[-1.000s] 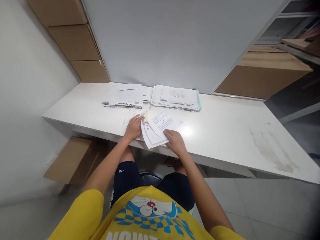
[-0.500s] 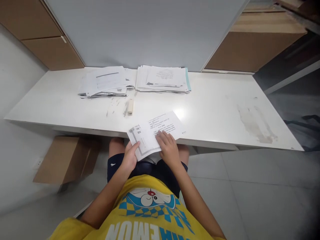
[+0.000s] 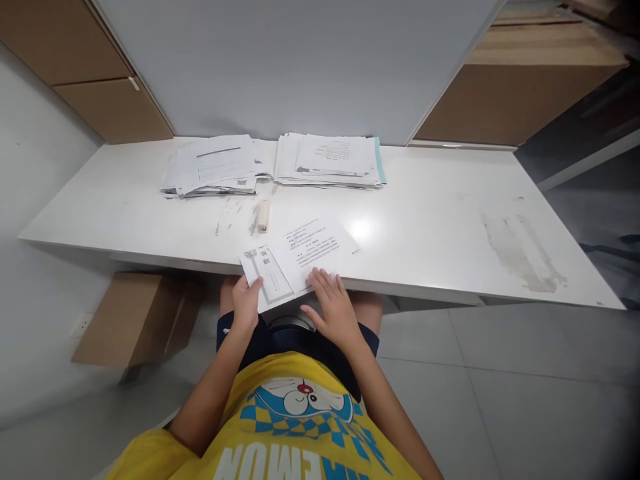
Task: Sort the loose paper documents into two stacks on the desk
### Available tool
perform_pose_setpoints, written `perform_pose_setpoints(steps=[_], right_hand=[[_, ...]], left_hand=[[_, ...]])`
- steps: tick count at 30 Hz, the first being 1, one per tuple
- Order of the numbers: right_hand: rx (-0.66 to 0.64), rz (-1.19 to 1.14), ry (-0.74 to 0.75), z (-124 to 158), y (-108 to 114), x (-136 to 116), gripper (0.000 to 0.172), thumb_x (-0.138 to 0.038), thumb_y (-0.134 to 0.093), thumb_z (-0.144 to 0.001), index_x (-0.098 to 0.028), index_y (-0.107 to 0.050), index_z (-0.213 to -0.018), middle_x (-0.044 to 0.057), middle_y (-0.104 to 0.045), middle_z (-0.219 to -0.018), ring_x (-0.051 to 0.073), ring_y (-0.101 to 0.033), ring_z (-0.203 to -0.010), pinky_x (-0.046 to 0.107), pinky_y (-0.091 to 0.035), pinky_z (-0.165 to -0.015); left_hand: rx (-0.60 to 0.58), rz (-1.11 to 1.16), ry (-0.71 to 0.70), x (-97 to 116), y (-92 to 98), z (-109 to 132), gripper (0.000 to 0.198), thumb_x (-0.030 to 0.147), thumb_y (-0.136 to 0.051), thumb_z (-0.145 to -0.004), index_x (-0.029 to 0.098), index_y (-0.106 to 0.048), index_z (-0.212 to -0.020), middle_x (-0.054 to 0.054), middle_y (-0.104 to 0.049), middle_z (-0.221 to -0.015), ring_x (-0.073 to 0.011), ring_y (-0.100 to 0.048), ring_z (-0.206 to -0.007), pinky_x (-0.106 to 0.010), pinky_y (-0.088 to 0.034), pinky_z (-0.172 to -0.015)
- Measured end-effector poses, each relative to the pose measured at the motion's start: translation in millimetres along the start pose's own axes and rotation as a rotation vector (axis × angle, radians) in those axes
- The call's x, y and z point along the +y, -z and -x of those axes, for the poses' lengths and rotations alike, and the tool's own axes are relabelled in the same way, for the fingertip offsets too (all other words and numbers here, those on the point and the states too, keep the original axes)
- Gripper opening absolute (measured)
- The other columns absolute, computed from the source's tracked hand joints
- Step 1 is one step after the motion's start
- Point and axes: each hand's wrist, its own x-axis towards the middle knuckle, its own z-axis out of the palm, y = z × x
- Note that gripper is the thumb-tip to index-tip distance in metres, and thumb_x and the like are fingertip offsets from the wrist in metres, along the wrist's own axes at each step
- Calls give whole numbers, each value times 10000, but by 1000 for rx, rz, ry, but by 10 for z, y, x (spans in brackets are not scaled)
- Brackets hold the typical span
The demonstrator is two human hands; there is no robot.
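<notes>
My left hand [image 3: 247,301] pinches the lower left edge of a printed sheet with a grey patterned border [image 3: 270,283], at the desk's front edge. Overlapping it on the right is a sheet of printed text [image 3: 317,247], lying on the desk. My right hand [image 3: 331,305] rests its fingertips on the lower edge of that text sheet, fingers stretched out and thumb apart. Beyond the sheets stands a small cream-coloured block-like object [image 3: 263,217], whose kind I cannot make out.
Two piles of paper lie at the back of the white desk [image 3: 425,220]: a left pile [image 3: 215,163] and a right pile [image 3: 330,157] with a light blue edge. Brown cabinets flank the grey panel [image 3: 300,67]. A cardboard box [image 3: 120,320] is below the desk at left.
My left hand has moved left with the bordered sheet, showing more of it beside the text sheet. My right hand has slid down toward the text sheet's lower edge, its thumb now spread.
</notes>
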Motion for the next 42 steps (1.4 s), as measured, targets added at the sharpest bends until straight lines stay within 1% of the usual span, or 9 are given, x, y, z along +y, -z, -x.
perform_pose_setpoints(steps=[7, 16, 23, 27, 30, 33, 37, 39, 42], right_hand=[[-11, 64, -107, -92, -58, 374, 659, -460, -450, -999, -195, -280, -1578, 171, -396, -1584, 331, -361, -1473, 585, -270, -1191], [-15, 54, 22, -20, -81, 85, 537, -393, -503, -987, -227, -437, -1494, 136, -559, -1456, 307, -510, -1327, 560, -295, -1178], [-11, 72, 46, -22, -117, -33, 426, -239, -450, -997, -251, -546, -1413, 96, -640, -1358, 268, -543, -1285, 502, -321, -1169], [-27, 40, 98, -51, -142, -72, 441, -164, -415, -983, -261, -574, -1383, 82, -646, -1355, 244, -546, -1287, 488, -315, -1175], [-112, -40, 112, -4, -115, -106, 455, -167, -409, -973, -287, -577, -1379, 69, -626, -1389, 242, -515, -1333, 509, -280, -1197], [3, -149, -42, 99, -45, -87, 374, -286, -432, -985, -275, -609, -1314, 94, -613, -1388, 270, -490, -1353, 540, -292, -1180], [372, -276, -565, 196, 22, 85, 417, -456, -415, -981, -186, -600, -1239, 174, -633, -1227, 286, -585, -1164, 476, -468, -995], [343, -388, -724, 194, 25, 201, 479, -509, -444, -957, -167, -568, -1269, 159, -651, -1138, 266, -617, -1043, 429, -504, -904], [269, -489, -790, 133, 18, 332, 571, -553, -529, -896, -176, -541, -1326, 106, -652, -1048, 240, -605, -966, 412, -497, -889]], left_hand=[[-155, 91, 132, 121, 63, 46, 512, 306, -909, -576, 145, -718, -1023, -127, -768, -1052, -317, -715, -1034, -491, -549, -986], [-167, 51, 66, 76, -62, 120, 511, 375, -896, -606, 147, -724, -1030, -110, -769, -1049, -320, -693, -1089, -447, -558, -961], [-77, 102, 4, 107, -52, 118, 499, 611, -695, -815, 172, -719, -1051, -126, -755, -1117, -322, -658, -1185, -418, -553, -993], [-101, 27, -49, 61, -21, 92, 526, 486, -848, -690, 161, -711, -1079, -125, -755, -1124, -339, -678, -1129, -445, -564, -953], [-66, -61, -57, 30, 22, 41, 470, 443, -882, -632, 142, -741, -965, -119, -773, -1049, -337, -699, -1045, -438, -576, -894], [-115, -66, -38, 1, 83, -14, 466, 472, -884, -620, 127, -758, -906, -113, -783, -960, -323, -710, -990, -417, -577, -859], [-266, -77, -1, -12, 147, -46, 485, 505, -894, -610, 119, -771, -878, -103, -781, -867, -311, -716, -936, -389, -578, -818], [-354, -106, -1, -2, 150, -50, 521, 546, -887, -606, 119, -778, -882, -102, -780, -850, -303, -719, -902, -379, -580, -795], [-474, -116, -28, 19, 115, -85, 576, 607, -858, -617, 126, -780, -923, -100, -784, -876, -288, -724, -893, -378, -583, -801]])
